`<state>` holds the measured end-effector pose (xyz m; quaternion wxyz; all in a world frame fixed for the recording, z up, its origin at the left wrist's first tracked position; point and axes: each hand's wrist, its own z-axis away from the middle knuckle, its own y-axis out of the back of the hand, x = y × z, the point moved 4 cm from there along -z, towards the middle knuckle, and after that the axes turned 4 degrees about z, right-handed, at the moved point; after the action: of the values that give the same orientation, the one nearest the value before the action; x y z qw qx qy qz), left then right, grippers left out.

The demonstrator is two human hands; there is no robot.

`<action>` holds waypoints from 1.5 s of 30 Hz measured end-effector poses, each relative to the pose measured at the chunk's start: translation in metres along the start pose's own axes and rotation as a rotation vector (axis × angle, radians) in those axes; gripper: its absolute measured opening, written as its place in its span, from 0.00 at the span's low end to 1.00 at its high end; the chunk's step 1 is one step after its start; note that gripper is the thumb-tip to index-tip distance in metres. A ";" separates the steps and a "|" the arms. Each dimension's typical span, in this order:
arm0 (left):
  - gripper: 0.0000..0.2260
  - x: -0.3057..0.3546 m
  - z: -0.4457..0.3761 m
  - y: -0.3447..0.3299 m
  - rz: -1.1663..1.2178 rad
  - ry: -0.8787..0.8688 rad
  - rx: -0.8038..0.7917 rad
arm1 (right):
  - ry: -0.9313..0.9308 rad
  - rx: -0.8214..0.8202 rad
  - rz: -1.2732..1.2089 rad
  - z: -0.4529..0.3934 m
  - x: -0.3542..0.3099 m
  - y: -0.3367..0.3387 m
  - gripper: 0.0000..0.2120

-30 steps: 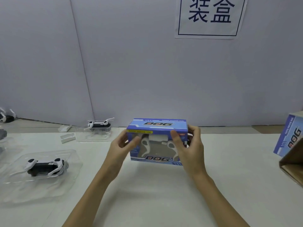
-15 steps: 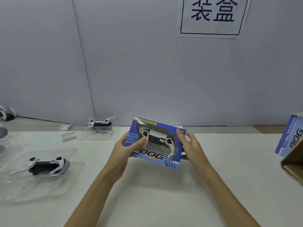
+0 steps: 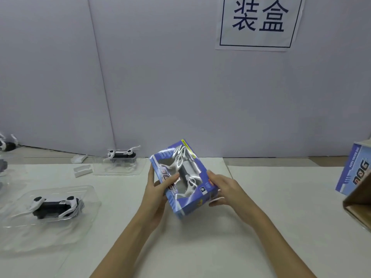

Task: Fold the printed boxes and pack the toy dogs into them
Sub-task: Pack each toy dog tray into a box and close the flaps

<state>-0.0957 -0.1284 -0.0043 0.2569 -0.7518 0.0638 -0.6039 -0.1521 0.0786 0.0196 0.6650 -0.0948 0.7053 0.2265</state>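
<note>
A blue printed box (image 3: 192, 205) with a clear window is held above the table's middle, turned at an angle with its window facing up. A white and black toy dog (image 3: 185, 175) shows through the window. My left hand (image 3: 158, 187) grips the box's left side, thumb across the window edge. At the box's lower right end, my right hand (image 3: 222, 187) holds it, fingers curled under. Two more toy dogs lie in clear plastic trays on the left, one near (image 3: 55, 205) and one farther back (image 3: 122, 154).
A second blue printed box (image 3: 353, 171) stands at the right edge above an open brown carton (image 3: 359, 205). Small white plastic pieces (image 3: 82, 170) lie at the back left. Another toy dog (image 3: 6, 145) sits at the far left. A grey wall with a paper sign backs the table.
The box has been turned from lying level with its top toward me to tilted and rotated, one end pointing away. Both hands kept hold and shifted along it.
</note>
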 end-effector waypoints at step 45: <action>0.05 -0.025 0.009 0.001 -1.226 -0.401 -0.070 | 0.086 0.776 0.477 -0.023 0.033 0.077 0.32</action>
<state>-0.0933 -0.1160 -0.0275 -0.1524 -0.7580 -0.4068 -0.4865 -0.2099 0.1416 0.0028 0.5507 0.3171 0.7671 0.0882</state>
